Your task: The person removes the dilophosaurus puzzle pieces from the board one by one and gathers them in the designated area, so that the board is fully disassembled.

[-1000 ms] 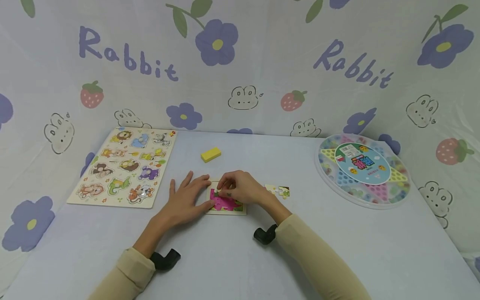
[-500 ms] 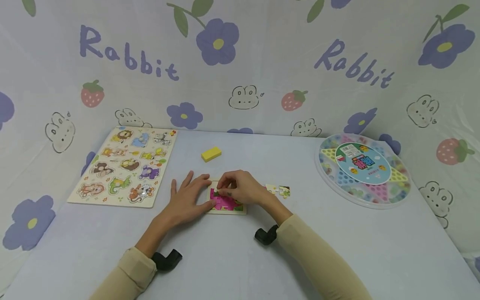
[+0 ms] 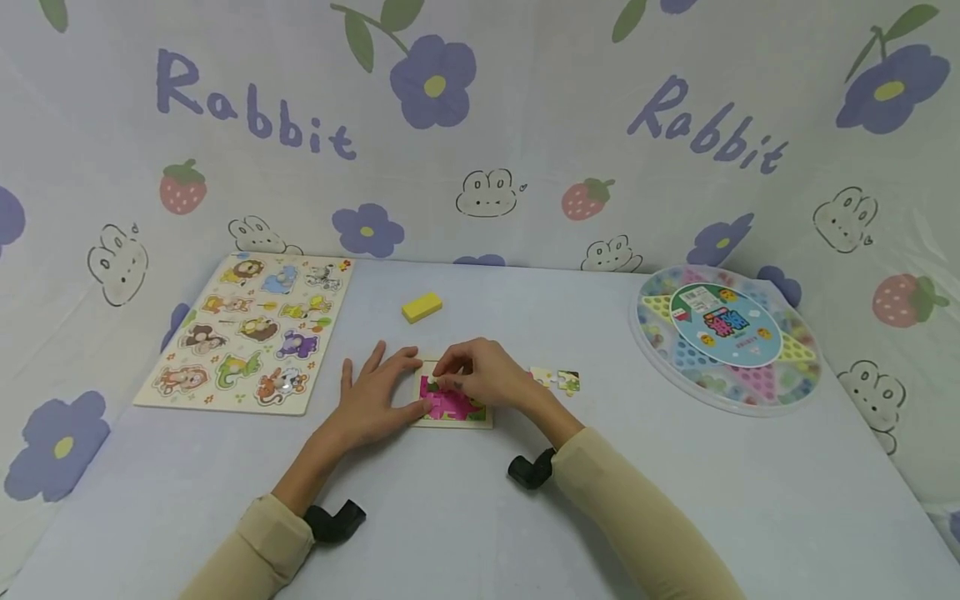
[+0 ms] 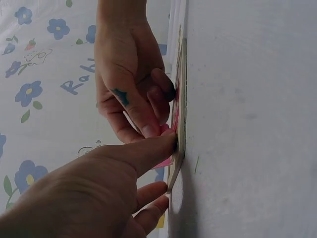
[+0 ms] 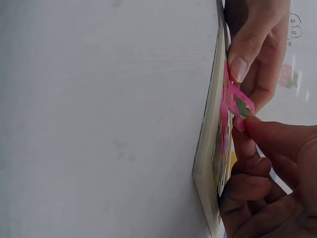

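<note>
On the table in the head view lies a small jigsaw puzzle (image 3: 453, 412) with a pink picture in a pale wooden tray (image 3: 456, 424). My right hand (image 3: 487, 375) is over it and pinches a pink and green puzzle piece (image 5: 241, 105) between thumb and finger. In the right wrist view this piece stands tilted up from the puzzle. At the tray's left side, my left hand (image 3: 372, 403) is spread, its thumb pressing on the puzzle near that piece. The right hand covers the tray's upper right part in the head view.
Loose puzzle pieces (image 3: 557, 381) lie right of the tray. Behind it sits a yellow block (image 3: 422, 307). An animal peg board (image 3: 247, 337) lies at the left, a round star-patterned game board (image 3: 726, 342) at the right. A printed cloth hangs behind the table.
Both hands keep nearly the same places. The right fingers still pinch at the upper left of the puzzle, with only slight shifts.
</note>
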`<control>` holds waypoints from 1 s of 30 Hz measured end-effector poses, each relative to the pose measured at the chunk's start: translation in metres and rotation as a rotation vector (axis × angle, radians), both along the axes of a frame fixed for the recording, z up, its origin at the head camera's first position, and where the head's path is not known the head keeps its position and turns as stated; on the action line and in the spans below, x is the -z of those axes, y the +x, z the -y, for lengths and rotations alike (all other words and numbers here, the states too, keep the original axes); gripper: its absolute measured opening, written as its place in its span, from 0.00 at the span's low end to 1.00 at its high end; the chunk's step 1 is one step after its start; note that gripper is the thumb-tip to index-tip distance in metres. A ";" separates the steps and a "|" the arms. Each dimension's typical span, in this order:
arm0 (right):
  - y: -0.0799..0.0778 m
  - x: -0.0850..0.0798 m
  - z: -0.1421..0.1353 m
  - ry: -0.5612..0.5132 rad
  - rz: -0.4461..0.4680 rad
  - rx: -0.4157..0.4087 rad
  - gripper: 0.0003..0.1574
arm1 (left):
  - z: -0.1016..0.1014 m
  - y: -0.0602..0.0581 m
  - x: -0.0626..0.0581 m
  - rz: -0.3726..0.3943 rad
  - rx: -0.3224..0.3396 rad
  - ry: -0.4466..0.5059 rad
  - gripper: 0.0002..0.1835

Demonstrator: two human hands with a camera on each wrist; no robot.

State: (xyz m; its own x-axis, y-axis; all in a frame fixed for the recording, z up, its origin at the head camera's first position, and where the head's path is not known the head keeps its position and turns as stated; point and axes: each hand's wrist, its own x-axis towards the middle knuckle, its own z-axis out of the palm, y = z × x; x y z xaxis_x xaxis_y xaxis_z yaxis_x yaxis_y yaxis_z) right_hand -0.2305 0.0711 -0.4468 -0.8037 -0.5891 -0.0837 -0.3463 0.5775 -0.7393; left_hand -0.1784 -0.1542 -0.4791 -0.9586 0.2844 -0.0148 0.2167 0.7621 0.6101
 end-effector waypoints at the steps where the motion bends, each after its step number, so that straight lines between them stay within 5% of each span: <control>1: 0.000 0.000 0.000 0.000 0.002 0.002 0.07 | 0.000 0.000 0.000 0.004 -0.002 0.004 0.35; 17: 0.005 -0.002 -0.002 -0.027 -0.021 -0.059 0.05 | -0.002 0.001 -0.005 0.043 -0.022 0.033 0.35; 30: 0.011 -0.005 -0.001 -0.016 -0.123 -0.090 0.04 | -0.001 -0.001 -0.005 0.063 -0.033 0.057 0.34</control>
State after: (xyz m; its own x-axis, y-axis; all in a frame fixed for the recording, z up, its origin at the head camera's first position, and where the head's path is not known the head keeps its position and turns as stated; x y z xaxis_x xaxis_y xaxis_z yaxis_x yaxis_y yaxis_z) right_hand -0.2199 0.0718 -0.4414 -0.7513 -0.6596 0.0222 -0.4847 0.5287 -0.6968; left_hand -0.1793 -0.1528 -0.4744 -0.9651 0.2549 -0.0606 0.1516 0.7320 0.6643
